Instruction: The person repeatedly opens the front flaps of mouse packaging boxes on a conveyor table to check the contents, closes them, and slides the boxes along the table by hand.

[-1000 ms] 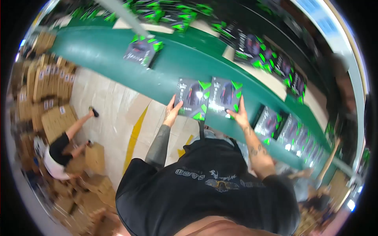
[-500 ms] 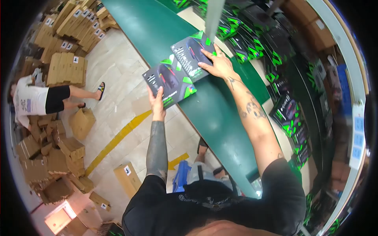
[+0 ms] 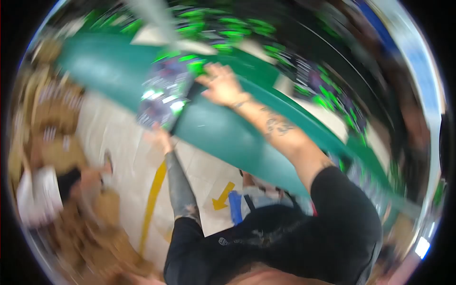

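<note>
Two dark retail boxes with green corners and a computer mouse pictured on them lie end to end over the green table [image 3: 237, 137], smeared by motion. The nearer mouse box [image 3: 159, 107] reaches past the table's front edge, and my left hand [image 3: 160, 140] grips its lower end, thumb on top. Beyond it, the farther mouse box [image 3: 168, 69] is too blurred to show exactly where the two meet. My right hand [image 3: 221, 85] is over the table just right of the boxes, fingers spread, with nothing in it.
More black and green boxes [image 3: 313, 83] line the far side of the table. A grey post [image 3: 159, 21] rises behind the mouse boxes. At left, a person in a white shirt [image 3: 40, 197] is among brown cartons [image 3: 57, 114]. Yellow tape [image 3: 153, 204] marks the floor.
My view has turned, so the table slopes differently. My right hand has come off the farther mouse box and is now beside it. My left hand stays at the nearer one, now lined up with the other.
</note>
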Demonstrator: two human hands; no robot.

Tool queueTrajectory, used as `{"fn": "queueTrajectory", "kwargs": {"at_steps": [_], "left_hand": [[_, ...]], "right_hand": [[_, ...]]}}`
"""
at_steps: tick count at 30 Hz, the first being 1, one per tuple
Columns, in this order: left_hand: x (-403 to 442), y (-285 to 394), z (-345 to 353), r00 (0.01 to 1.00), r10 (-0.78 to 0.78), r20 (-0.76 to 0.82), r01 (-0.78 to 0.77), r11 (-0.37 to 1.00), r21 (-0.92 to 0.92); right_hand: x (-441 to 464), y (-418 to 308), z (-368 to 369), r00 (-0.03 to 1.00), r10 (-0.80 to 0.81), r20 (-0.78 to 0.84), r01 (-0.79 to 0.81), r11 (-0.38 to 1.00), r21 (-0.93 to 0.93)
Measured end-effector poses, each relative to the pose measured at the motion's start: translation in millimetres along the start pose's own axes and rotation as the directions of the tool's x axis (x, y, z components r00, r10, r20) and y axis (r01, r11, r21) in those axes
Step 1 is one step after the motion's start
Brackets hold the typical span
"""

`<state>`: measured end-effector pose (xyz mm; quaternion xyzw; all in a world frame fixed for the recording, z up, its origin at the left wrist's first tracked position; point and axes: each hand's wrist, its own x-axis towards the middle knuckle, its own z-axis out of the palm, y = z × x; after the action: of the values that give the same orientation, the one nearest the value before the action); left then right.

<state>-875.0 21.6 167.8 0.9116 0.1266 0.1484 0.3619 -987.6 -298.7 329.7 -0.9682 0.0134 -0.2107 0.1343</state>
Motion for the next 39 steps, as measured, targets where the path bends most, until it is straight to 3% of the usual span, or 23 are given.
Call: {"fn": "queueTrajectory", "kwargs": {"at_steps": [3, 4, 8, 10, 12, 13, 14, 17, 18, 19, 20, 21, 23, 24, 26, 28, 31, 32, 34, 35, 36, 37, 39], "left_hand": [[-62, 49, -50, 0.886, 0.398, -0.237, -0.420, 0.906, -0.049], [-83, 59, -54, 0.856, 0.458, -0.241, -0.507, 0.835, -0.213], [-212, 95, -52, 0.694, 0.717, 0.070, -0.675, 0.681, -0.282], [-282, 104, -35, 0.492, 0.753, 0.436, -0.521, 0.656, -0.546], [-360, 137, -38, -0.012, 0.549, 0.836, -0.300, 0.795, -0.527], [-401, 147, -42, -0.124, 0.507, 0.853, -0.359, 0.778, -0.515], [-436, 137, -24, -0.210, 0.470, 0.857, -0.384, 0.766, -0.515], [-540, 158, -24, -0.334, 0.502, 0.798, -0.564, 0.571, -0.596], [-567, 169, -28, -0.375, 0.456, 0.807, -0.545, 0.596, -0.590], [-590, 163, -30, -0.348, 0.560, 0.752, -0.398, 0.638, -0.659], [-609, 163, -25, -0.294, 0.668, 0.684, -0.237, 0.642, -0.729], [-615, 168, -26, -0.229, 0.613, 0.756, -0.111, 0.756, -0.646], [-606, 161, -43, -0.135, 0.465, 0.875, 0.179, 0.880, -0.440], [-595, 164, -47, -0.146, 0.386, 0.911, 0.183, 0.915, -0.358], [-557, 175, -61, -0.192, 0.214, 0.958, 0.196, 0.965, -0.176], [-541, 187, -83, -0.079, 0.236, 0.969, 0.200, 0.956, -0.216], [-502, 206, -64, 0.019, 0.490, 0.871, 0.113, 0.865, -0.489], [-519, 234, -73, 0.166, 0.474, 0.865, 0.128, 0.859, -0.496], [-559, 297, -75, 0.096, 0.584, 0.806, 0.377, 0.728, -0.572], [-562, 307, -52, 0.172, 0.602, 0.780, 0.249, 0.740, -0.625], [-575, 311, -44, 0.440, 0.422, 0.793, 0.052, 0.869, -0.491], [-588, 310, -40, 0.411, 0.413, 0.813, 0.030, 0.885, -0.465], [-622, 306, -32, 0.318, 0.425, 0.847, -0.014, 0.896, -0.444]], "right_hand": [[-175, 0, -21, 0.982, 0.177, -0.068, -0.165, 0.974, 0.153], [-234, -12, -34, 0.961, 0.250, -0.117, -0.218, 0.948, 0.230], [-455, -37, -140, 0.842, 0.539, 0.030, -0.526, 0.808, 0.266], [-540, -49, -183, 0.715, 0.697, -0.063, -0.689, 0.717, 0.107], [-607, -51, -213, 0.469, 0.863, -0.189, -0.883, 0.465, -0.067], [-640, -44, -221, 0.362, 0.885, -0.292, -0.931, 0.358, -0.068], [-667, -36, -216, 0.264, 0.884, -0.385, -0.963, 0.266, -0.051], [-699, -19, -186, -0.261, 0.965, -0.026, -0.869, -0.223, 0.441], [-699, -20, -171, -0.252, 0.947, 0.199, -0.695, -0.320, 0.644], [-684, -21, -182, -0.157, 0.875, 0.458, -0.653, -0.440, 0.616], [-690, -20, -147, 0.042, 0.933, 0.357, -0.676, -0.236, 0.698], [-688, -19, -123, 0.119, 0.925, 0.362, -0.508, -0.256, 0.822], [-677, -24, -166, 0.416, 0.758, 0.503, -0.468, -0.296, 0.833], [-691, -18, -158, 0.518, 0.647, 0.560, -0.614, -0.174, 0.770], [-697, -15, -177, 0.758, 0.419, 0.500, -0.509, -0.099, 0.855], [-693, -4, -221, 0.830, 0.305, 0.467, -0.505, 0.057, 0.861], [-722, 10, -284, 0.849, 0.389, 0.359, -0.426, 0.098, 0.900], [-744, 18, -307, 0.834, 0.455, 0.311, -0.396, 0.104, 0.912], [-797, 34, -346, 0.736, 0.625, 0.259, -0.393, 0.084, 0.916], [-824, 43, -378, 0.658, 0.714, 0.241, -0.499, 0.173, 0.849], [-858, 65, -375, 0.603, 0.793, 0.084, -0.485, 0.281, 0.828], [-890, 81, -388, 0.423, 0.906, 0.029, -0.666, 0.289, 0.688], [-956, 114, -417, 0.170, 0.911, -0.377, -0.846, 0.331, 0.418]]}}
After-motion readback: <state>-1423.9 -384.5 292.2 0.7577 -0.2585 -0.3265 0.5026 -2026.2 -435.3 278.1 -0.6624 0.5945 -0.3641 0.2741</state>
